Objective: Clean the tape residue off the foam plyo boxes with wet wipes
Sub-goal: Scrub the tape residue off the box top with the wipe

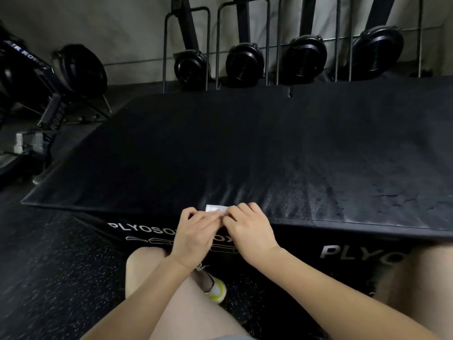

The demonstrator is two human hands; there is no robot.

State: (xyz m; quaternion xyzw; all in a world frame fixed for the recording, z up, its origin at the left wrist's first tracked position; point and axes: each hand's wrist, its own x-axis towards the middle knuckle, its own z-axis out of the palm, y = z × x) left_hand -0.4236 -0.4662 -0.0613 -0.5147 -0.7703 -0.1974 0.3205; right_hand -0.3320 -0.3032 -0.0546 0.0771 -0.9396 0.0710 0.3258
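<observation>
Both hands are meeting at the near edge of the foam plyo box [220,148]: the left hand [196,231] and right hand [247,227] are each pinching a small white wet wipe [213,208] between curled fingertips, seemingly folding or spreading it for scrubbing. The person is crouching close, knees up, probably to reach the scuffed, dull patch [367,195] lying to the right.
</observation>
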